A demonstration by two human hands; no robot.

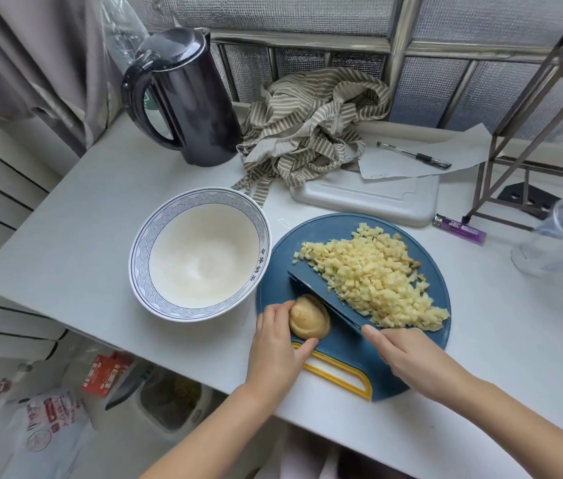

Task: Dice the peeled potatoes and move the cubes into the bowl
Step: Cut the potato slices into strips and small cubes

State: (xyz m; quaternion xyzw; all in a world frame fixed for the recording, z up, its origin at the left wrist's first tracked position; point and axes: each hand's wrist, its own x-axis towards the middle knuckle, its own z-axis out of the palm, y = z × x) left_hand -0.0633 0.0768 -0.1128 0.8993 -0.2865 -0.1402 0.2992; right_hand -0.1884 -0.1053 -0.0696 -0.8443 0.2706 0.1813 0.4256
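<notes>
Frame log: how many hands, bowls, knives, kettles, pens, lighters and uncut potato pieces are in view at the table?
Hands: 2 (left hand, right hand)
Bowl: 1
Knife: 1
Kettle: 1
Pen: 1
Lighter: 1
Uncut potato piece: 1
Total: 8
</notes>
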